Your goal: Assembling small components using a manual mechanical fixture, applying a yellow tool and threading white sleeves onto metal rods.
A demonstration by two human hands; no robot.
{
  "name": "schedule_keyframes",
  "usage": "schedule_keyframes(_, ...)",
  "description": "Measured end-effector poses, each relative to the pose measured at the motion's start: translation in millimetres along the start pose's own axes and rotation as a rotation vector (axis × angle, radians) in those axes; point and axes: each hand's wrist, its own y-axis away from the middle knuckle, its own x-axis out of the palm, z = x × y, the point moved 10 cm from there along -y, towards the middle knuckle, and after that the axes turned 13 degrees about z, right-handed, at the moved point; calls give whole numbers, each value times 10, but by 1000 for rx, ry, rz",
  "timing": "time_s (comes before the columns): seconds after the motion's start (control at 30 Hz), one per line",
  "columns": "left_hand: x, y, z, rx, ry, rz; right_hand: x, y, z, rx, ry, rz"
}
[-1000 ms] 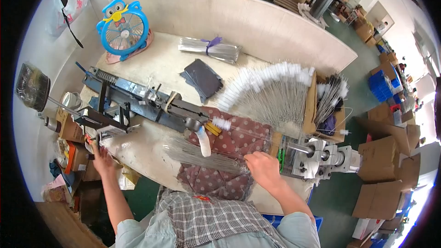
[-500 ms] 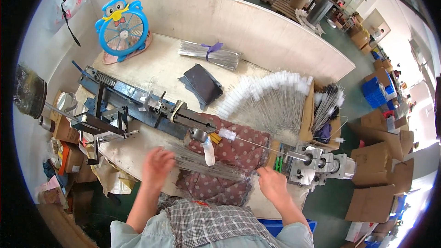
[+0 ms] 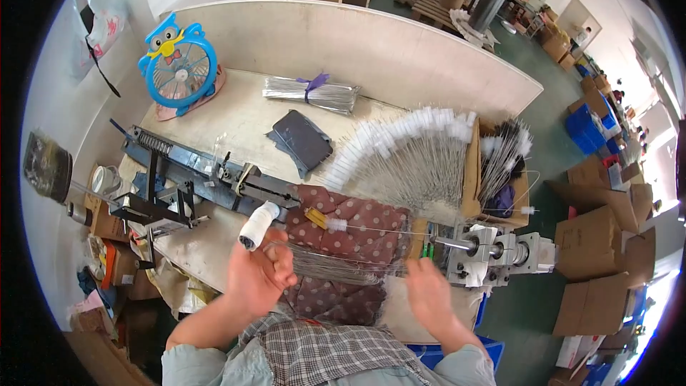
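My left hand (image 3: 259, 275) is raised beside a lever handle wrapped in white (image 3: 259, 226), its fingers loosely curled and apart. The hand seems to touch the handle without closing round it. My right hand (image 3: 430, 293) is smeared by motion near the right ends of a bundle of thin metal wires (image 3: 336, 264); what its fingers hold cannot be made out. Above that bundle, a small brush with a white bristle head (image 3: 336, 225) has its wire stretched toward the spindle of a metal machine (image 3: 493, 254). A dotted brown cloth (image 3: 357, 243) lies underneath.
Finished white-headed brushes (image 3: 407, 150) fan out on the table beside a cardboard box (image 3: 471, 171) of more brushes. A long steel fixture (image 3: 193, 164) crosses the left side. Behind stand a blue fan (image 3: 182, 75), a tied wire bundle (image 3: 311, 93) and a dark pad (image 3: 301, 139).
The white-wrapped handle has swung left, and my left hand has come up beside it. The brush head now sits away from the fixture's end. My right hand has moved slightly; the view has shifted.
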Motion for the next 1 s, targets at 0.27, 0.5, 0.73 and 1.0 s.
schedule_keyframes(0.27,537,-339,445,-134,-955,518,-1713,525,-588,173,-189,-563)
schedule_keyframes(0.5,1212,-1048,899,731,-1901,557,-1251,-284,-248,-100,-430,-386)
schedule_keyframes(0.73,1137,-1585,1135,690,-2286,609,-1000,-489,-359,-50,-293,-385)
schedule_keyframes(1.0,985,-580,483,811,-2043,634,-972,-629,113,-428,-252,-145)
